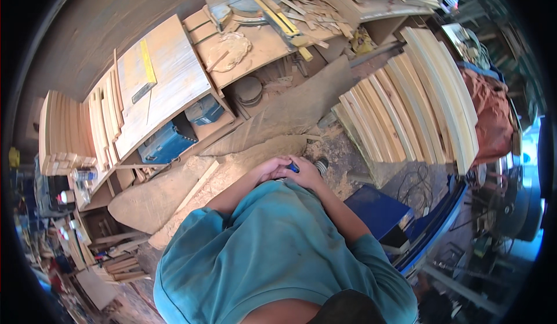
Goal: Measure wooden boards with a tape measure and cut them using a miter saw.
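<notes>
My two hands meet in front of my waist, low over the floor. My left hand [272,168] is closed, its fingertips pressed against my right hand. A small blue object [293,167] with a dark part shows between them; its kind is too small to tell. Fingers of my right hand [308,176] curl around that object. The undersides of both hands and part of the object are hidden.
A workbench [168,63] ahead left carries a yellow-edged square [147,69] and wooden strips. Farther back, a miter saw [246,11] stands among offcuts. Stacked boards [400,109] stand at right, near a blue box [374,211]. Sawdust [214,179] and a long plank [197,185] lie on the floor.
</notes>
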A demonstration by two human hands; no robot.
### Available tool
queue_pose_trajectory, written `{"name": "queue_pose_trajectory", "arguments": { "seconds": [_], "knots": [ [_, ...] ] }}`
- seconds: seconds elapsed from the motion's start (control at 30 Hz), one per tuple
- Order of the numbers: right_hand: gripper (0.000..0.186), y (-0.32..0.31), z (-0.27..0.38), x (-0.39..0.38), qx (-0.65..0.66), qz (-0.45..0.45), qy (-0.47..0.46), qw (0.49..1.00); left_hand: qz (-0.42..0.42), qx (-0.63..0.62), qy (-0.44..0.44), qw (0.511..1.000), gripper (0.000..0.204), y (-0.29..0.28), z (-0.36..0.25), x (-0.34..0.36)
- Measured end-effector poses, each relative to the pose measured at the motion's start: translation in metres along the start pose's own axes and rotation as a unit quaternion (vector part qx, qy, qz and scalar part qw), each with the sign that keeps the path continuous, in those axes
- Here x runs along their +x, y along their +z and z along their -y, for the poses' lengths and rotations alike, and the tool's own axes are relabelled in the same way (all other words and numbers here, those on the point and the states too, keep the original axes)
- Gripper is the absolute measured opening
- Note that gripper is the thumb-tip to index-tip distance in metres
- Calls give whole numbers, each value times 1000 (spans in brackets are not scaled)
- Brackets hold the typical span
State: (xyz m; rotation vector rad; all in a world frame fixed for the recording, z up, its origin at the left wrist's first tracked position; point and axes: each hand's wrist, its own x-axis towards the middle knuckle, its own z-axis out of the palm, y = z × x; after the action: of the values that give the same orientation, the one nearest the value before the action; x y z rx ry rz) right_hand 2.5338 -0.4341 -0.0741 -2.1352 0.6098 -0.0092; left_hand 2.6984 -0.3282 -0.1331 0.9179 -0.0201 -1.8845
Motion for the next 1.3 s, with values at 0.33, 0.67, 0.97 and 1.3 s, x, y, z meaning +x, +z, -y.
{"name": "queue_pose_trajectory", "arguments": {
  "seconds": [0.33,0.67,0.97,1.3],
  "knots": [
    [70,-28,-33,118,-4,302,-139,943,-155,-117,104,975,13,-1,-5,-6],
    [92,-131,-30,259,-112,492,-139,852,-182,-305,224,907,32,58,-59,100],
    [69,-260,2,643,-193,-202,-128,952,-441,-425,285,737,25,81,77,94],
    [61,-299,-27,742,-185,-81,-6,979,-620,-498,81,601,27,196,227,51]
  ]
}}
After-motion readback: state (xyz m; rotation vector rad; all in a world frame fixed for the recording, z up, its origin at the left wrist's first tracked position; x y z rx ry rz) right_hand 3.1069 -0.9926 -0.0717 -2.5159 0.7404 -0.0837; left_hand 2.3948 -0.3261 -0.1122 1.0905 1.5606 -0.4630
